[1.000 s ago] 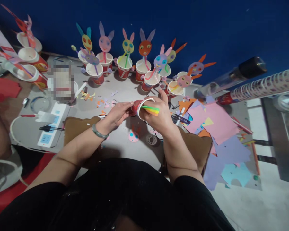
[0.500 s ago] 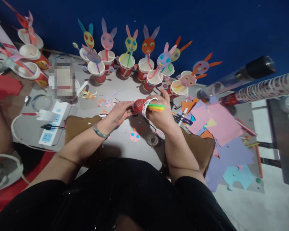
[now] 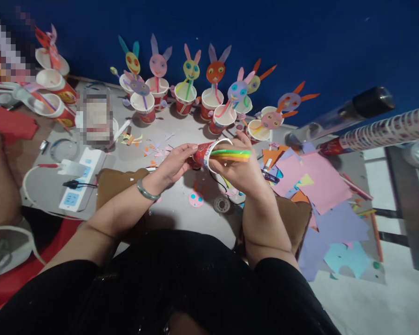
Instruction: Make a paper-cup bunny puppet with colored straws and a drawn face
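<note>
A red paper cup [image 3: 203,153] with a white rim lies tilted sideways between my hands, its mouth facing right. My left hand [image 3: 176,163] grips the cup near its base, thumb on top. At the mouth, my right hand [image 3: 242,163] is closed about the rim, some fingers hidden at the opening. Green and yellow-orange strips [image 3: 235,155] stick out of the cup across my right palm. On the table below lie a pink paper rabbit head [image 3: 196,198] with blue eyes and a roll of clear tape [image 3: 222,204].
Several cups with paper rabbit heads [image 3: 215,72] stand along the blue wall. Coloured paper sheets [image 3: 323,179], a long cup stack [image 3: 380,128] and scissors [image 3: 270,176] are at right. A power strip [image 3: 80,179] lies left, near another person's arm [image 3: 2,186]. Paper scraps [image 3: 157,149] litter the middle.
The strips extend farther right out of the cup. My right hand has shifted slightly right, and my left hand still holds the cup's base end. The view has shifted a little.
</note>
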`<state>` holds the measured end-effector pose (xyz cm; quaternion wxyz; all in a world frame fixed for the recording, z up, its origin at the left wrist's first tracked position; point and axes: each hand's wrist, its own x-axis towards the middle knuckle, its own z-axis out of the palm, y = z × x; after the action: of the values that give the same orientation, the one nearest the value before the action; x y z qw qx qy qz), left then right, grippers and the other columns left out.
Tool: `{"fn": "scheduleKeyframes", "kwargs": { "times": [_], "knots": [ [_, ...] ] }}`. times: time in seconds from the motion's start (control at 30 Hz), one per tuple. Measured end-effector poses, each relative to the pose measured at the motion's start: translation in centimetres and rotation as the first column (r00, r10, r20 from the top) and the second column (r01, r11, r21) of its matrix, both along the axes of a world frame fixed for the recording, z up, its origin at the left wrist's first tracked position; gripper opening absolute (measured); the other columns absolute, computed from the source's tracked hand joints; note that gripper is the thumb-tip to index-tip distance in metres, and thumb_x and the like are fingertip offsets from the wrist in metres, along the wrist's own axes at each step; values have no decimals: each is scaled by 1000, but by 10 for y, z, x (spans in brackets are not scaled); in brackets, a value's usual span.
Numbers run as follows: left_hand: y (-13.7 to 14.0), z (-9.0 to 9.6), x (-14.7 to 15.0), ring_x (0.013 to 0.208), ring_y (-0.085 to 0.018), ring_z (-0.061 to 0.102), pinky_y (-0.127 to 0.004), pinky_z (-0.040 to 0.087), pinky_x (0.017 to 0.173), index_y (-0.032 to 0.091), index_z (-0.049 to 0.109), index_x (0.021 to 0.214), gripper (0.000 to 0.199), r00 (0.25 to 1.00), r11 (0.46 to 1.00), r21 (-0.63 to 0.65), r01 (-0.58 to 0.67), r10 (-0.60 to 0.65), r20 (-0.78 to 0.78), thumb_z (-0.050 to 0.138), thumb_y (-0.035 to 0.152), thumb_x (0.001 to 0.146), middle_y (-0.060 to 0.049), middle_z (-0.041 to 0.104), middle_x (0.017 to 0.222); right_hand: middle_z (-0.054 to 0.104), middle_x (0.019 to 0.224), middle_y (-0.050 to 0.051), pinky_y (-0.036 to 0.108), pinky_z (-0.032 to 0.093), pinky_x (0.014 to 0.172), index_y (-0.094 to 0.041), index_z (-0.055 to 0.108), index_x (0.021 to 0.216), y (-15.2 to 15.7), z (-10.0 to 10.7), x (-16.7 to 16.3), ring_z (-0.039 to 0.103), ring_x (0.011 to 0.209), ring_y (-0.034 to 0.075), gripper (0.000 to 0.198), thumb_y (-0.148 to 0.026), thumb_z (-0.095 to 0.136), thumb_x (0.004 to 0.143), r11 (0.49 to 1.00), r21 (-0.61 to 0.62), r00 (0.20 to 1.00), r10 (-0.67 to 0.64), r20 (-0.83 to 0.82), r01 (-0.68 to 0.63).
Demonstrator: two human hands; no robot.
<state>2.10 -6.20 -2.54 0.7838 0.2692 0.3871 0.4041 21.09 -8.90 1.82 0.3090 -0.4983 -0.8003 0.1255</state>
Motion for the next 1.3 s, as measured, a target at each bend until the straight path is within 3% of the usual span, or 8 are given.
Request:
{"fn": "scheduleKeyframes", "kwargs": {
  "times": [0.13, 0.3, 0.47, 0.57, 0.67, 0.77, 1.0, 1.3],
  "knots": [
    [-1, -2, 1, 73, -12, 64, -28, 57, 73, 16, 66, 89, 16, 999, 999, 16, 46, -46, 11, 74, 30, 88, -1, 68, 81, 80, 99, 4, 65, 36, 123, -29, 74, 97, -5, 9, 0, 73, 107, 29, 12, -39, 71, 90, 997, 26, 996, -68, -58, 70],
    [-2, -5, 2, 76, -15, 66, -31, 58, 72, 21, 66, 112, 27, 994, 994, -4, 109, -109, 5, 73, 32, 88, -2, 70, 92, 79, 95, 6, 60, 40, 121, -28, 68, 86, -7, 7, -5, 74, 104, 28, 7, -33, 72, 89, 996, 52, 995, -72, -75, 76],
    [-3, -5, 2, 85, -16, 67, -29, 56, 74, 20, 72, 106, 23, 985, 986, 30, 166, -167, 52, 69, 35, 89, -4, 74, 98, 75, 83, 3, 60, 42, 118, -26, 61, 81, -7, 6, -5, 74, 90, 25, 15, -35, 69, 89, 997, 31, 994, -74, -82, 77],
    [-6, -5, -1, 92, -19, 68, -32, 57, 78, 22, 72, 114, 37, 976, 974, 81, 211, -215, 46, 72, 47, 87, -6, 74, 105, 72, 79, 1, 58, 40, 119, -26, 60, 81, -7, 6, -6, 72, 86, 23, 13, -33, 65, 90, 999, 5, 998, -44, -41, 44],
    [-9, -6, -4, 98, -22, 69, -32, 55, 81, 28, 65, 132, 64, 965, 957, 130, 258, -262, 16, 81, 58, 77, -5, 74, 115, 72, 81, -1, 56, 34, 123, -26, 61, 84, -7, 5, -10, 70, 90, 22, 7, -28, 60, 91, 999, -25, 999, 31, 14, -31],
    [-11, -5, -4, 106, -24, 68, -32, 53, 85, 30, 60, 138, 80, 957, 941, 178, 288, -289, -23, 90, 51, 67, -5, 71, 123, 72, 82, 0, 56, 31, 124, -26, 64, 87, -8, 4, -15, 69, 91, 21, 7, -23, 58, 90, 996, -51, 996, 76, 49, -74],
    [-10, 3, -3, 105, -24, 67, -36, 54, 85, 22, 65, 122, 59, 955, 948, 127, 291, -296, 20, 86, 37, 68, -7, 70, 117, 80, 94, -1, 57, 28, 126, -28, 73, 91, -3, 2, -14, 71, 103, 23, 13, -22, 61, 90, 988, -91, 991, 121, -52, -125],
    [-10, 4, -4, 99, -23, 70, -36, 56, 87, 24, 67, 125, 53, 939, 939, 110, 326, -335, 75, 79, 32, 74, -7, 74, 115, 80, 91, 0, 61, 31, 125, -27, 70, 80, -4, -6, -19, 75, 103, 25, 4, -28, 72, 83, 1000, -31, 972, -8, -235, 1]
  ]
}}
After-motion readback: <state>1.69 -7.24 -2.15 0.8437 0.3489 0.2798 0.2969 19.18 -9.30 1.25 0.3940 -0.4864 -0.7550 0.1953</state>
